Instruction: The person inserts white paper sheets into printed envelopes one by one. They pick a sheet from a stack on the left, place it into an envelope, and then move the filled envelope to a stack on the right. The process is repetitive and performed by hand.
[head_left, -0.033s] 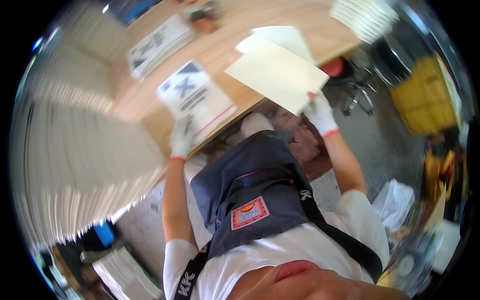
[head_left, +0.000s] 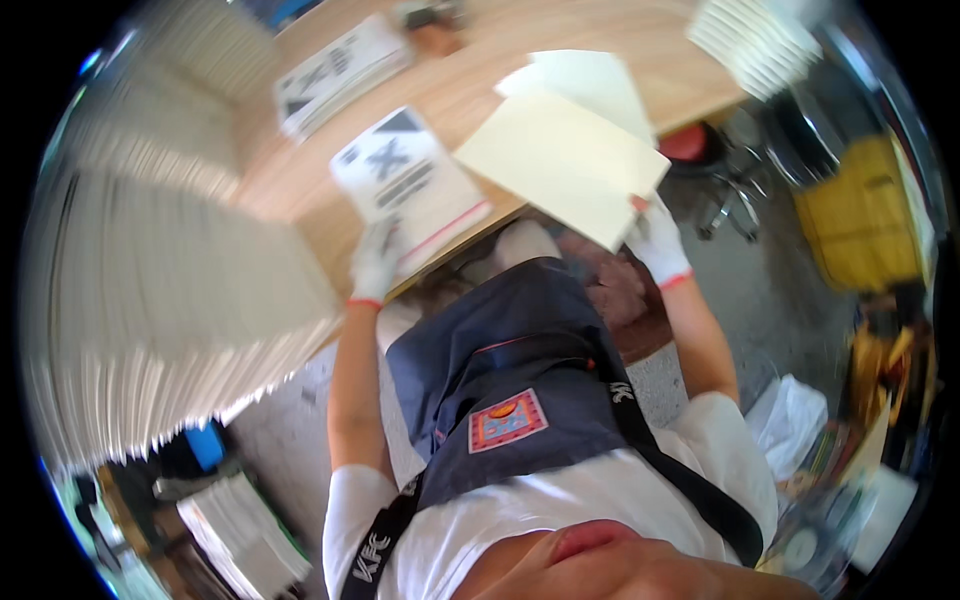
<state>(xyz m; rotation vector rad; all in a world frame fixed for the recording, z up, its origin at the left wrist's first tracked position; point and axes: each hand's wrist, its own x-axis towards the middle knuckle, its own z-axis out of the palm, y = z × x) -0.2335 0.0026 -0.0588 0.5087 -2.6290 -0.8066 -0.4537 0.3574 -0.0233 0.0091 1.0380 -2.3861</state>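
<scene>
A white glove with a red cuff covers my left hand (head_left: 375, 262), which lies against the lower left edge of a printed booklet (head_left: 408, 185) or thin stack of them. Its fingers look stretched out over that edge, though blurred. The booklet has dark print and a red stripe along its near edge. My right hand (head_left: 655, 240), gloved alike with a bare fingertip showing, pinches the near right corner of a cream sheet (head_left: 565, 160). The sheet slants past the table's front edge. Paler sheets (head_left: 597, 92) lie partly under it.
Tall stacks of paper (head_left: 170, 270) line the left side of the wooden table (head_left: 480, 70). Another printed stack (head_left: 345, 75) lies farther back. A white pile (head_left: 755, 45) sits at the far right corner. Beyond the right edge stand a swivel chair (head_left: 735, 185) and a yellow container (head_left: 865, 215).
The whole view has shifted slightly. Against the table, the cream sheet in my right hand has come a little nearer to me. My left hand stays at the booklet's edge.
</scene>
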